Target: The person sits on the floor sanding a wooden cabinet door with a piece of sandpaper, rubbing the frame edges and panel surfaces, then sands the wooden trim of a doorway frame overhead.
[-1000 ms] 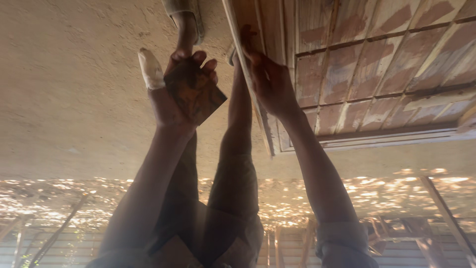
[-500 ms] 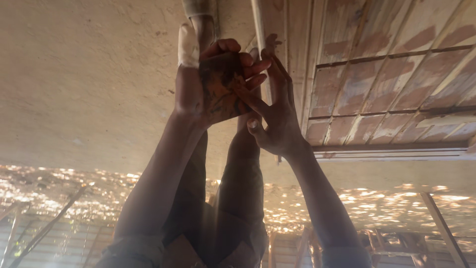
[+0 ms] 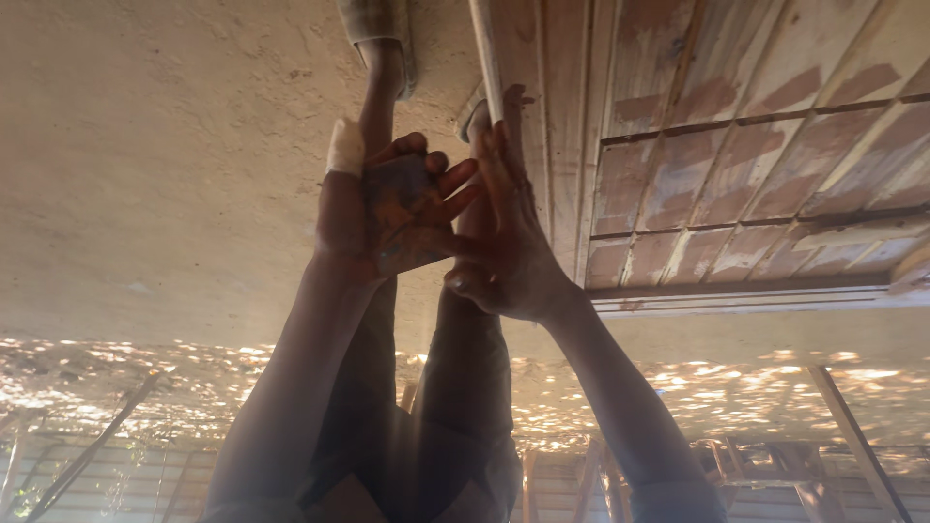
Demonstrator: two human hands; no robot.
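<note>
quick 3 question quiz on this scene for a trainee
1. True or false: the left hand holds a brown sheet.
2. The right hand is: A) a fist, B) open with fingers spread, C) out of view.
3. Which digit wears the white wrap?
Key: 1 true; 2 B; 3 the left thumb.

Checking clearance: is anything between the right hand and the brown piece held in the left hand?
Nothing visible. The right hand is open right beside the brown piece, which the left hand grips; only the left hand's own fingers curl over its edge.
</note>
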